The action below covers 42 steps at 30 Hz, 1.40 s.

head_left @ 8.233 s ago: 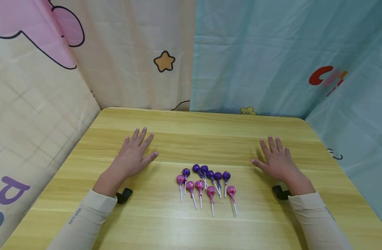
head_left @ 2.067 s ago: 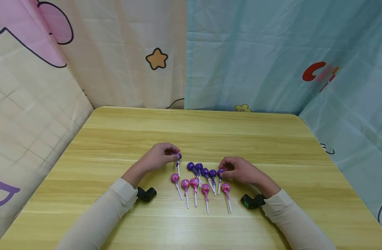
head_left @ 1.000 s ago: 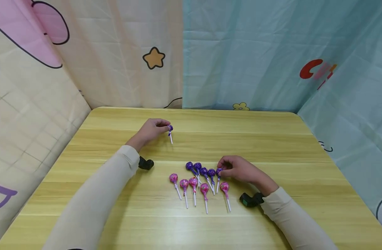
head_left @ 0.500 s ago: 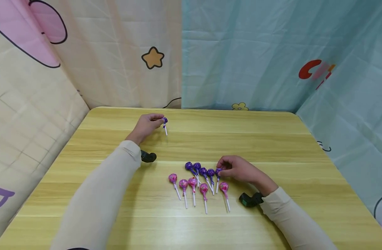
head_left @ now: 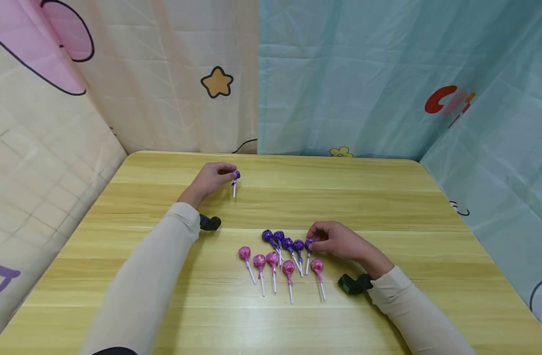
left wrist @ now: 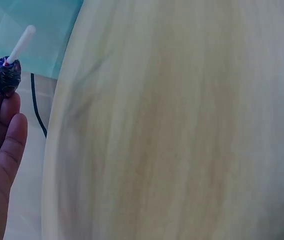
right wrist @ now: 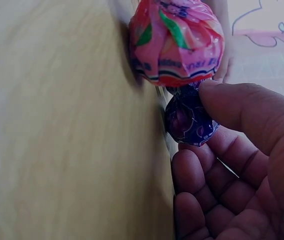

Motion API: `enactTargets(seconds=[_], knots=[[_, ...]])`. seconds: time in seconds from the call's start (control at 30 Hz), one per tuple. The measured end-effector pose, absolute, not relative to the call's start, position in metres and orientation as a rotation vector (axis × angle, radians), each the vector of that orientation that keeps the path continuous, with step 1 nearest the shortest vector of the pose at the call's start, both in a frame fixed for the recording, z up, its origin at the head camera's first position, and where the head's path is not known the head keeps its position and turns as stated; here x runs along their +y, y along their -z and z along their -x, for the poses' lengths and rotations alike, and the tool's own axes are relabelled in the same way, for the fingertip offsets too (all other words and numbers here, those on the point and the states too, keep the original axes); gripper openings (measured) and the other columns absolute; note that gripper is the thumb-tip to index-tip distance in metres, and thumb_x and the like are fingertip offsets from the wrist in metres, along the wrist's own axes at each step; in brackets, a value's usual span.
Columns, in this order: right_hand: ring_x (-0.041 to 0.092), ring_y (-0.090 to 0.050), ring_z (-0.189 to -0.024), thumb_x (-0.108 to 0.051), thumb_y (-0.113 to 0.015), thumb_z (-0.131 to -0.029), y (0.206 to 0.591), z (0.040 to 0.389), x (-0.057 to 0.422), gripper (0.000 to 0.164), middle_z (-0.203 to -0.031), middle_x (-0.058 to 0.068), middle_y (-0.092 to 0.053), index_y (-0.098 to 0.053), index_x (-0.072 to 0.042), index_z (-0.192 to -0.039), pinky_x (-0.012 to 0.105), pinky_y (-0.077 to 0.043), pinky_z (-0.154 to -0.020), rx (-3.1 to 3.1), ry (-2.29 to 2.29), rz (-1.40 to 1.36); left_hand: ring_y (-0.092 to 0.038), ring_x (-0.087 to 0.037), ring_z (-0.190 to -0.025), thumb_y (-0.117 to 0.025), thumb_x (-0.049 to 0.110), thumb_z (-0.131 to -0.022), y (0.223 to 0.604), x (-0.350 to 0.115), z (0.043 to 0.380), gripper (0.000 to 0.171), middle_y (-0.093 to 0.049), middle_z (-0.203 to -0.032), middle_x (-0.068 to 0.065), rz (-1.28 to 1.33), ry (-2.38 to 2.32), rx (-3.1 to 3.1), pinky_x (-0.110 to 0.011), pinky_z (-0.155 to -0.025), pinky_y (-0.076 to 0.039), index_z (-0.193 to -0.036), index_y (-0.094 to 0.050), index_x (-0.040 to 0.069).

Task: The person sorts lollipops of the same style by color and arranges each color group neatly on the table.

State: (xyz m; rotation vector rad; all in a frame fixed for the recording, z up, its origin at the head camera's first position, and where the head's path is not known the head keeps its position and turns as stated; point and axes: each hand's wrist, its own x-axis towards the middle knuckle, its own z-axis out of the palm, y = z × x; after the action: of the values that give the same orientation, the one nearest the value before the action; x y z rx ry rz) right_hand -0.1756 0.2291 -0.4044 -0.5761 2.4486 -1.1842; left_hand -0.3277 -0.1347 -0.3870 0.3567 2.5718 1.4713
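Note:
At the back left of the table, my left hand [head_left: 209,178] pinches a purple-wrapped lollipop [head_left: 237,174] by its round head, the white stick pointing toward me. The left wrist view has this lollipop [left wrist: 7,77] between thumb and fingertips, raised off the wood. My right hand [head_left: 342,242] holds the head of another purple lollipop [head_left: 309,244], rightmost in a row of purple ones [head_left: 287,243]. Its thumb and fingers close on that lollipop [right wrist: 189,117] in the right wrist view, partly behind a pink lollipop [right wrist: 177,45]. Several pink lollipops [head_left: 288,267] lie nearer me.
Everything stands on a light wooden table [head_left: 200,305] with rounded back corners. Printed curtains, cream [head_left: 173,98] and blue [head_left: 342,88], hang behind and beside it. A black camera mount [head_left: 356,284] sits at the right wrist, another [head_left: 210,223] at the left.
Earlier both hands lay spread and apart from the lollipops. My left hand has carried the leftmost purple lollipop to the back left, lately shifting slightly. My right hand stays on the rightmost one.

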Motion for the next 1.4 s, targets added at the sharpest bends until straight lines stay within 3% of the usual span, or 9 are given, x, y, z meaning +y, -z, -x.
enactTargets(seconds=[0.47, 1.4], knots=[[0.017, -0.056, -0.079, -0.011, -0.072, -0.091, 0.407, 0.176, 0.229, 0.011, -0.090, 0.001, -0.064, -0.066, -0.009, -0.101, 0.029, -0.049, -0.068, 2.458, 1.164, 0.576, -0.058, -0.029, -0.112, -0.062, 0.018, -0.099, 0.387, -0.136, 0.331, 0.032, -0.064, -0.120, -0.016, -0.509, -1.340, 2.582, -0.043, -0.097, -0.046, -0.126, -0.063, -0.001], [0.018, -0.056, -0.078, -0.010, -0.071, -0.090, 0.405, 0.175, 0.229, 0.011, -0.089, 0.002, -0.063, -0.066, -0.008, -0.100, 0.028, -0.048, -0.066, 2.454, 1.164, 0.571, -0.053, -0.028, -0.110, -0.062, 0.014, -0.099, 0.395, -0.134, 0.340, 0.029, -0.063, -0.120, -0.016, -0.387, -1.194, 2.603, -0.041, -0.097, -0.042, -0.123, -0.063, -0.001]])
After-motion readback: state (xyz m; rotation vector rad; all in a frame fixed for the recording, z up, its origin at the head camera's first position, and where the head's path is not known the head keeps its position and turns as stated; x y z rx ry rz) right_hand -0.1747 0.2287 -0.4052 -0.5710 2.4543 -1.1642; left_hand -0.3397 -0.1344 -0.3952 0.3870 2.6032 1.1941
